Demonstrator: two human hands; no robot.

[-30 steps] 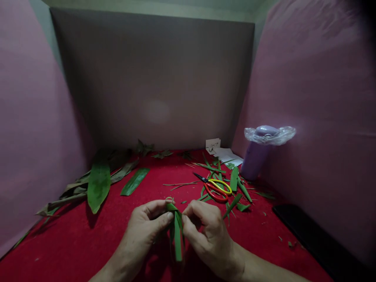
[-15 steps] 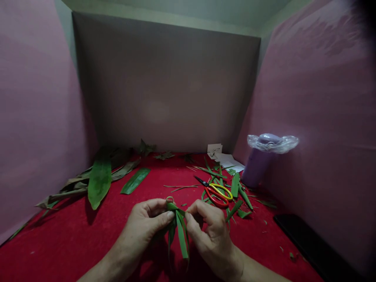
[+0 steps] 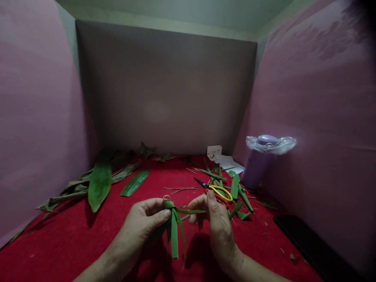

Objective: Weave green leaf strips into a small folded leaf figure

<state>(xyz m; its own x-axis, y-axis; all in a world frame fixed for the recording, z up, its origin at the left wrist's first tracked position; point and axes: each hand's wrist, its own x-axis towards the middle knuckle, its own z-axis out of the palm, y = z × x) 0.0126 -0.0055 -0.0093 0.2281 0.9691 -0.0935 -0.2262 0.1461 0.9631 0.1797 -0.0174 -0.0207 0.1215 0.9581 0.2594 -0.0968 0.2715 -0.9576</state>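
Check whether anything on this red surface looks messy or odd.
Yes: cut green leaf strips lie scattered around the red-and-yellow-handled scissors, right of centre, looking untidy. Crumpled clear plastic flares around the top of the tall purple container at the right, an unusual covering.

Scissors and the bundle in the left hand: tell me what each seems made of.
Scissors: thin, pointed dark blades, probably metal; smooth handles, likely plastic, by their even red and yellow. Bundle in left hand: matte plant leaf, seemingly, by its folded green strips.
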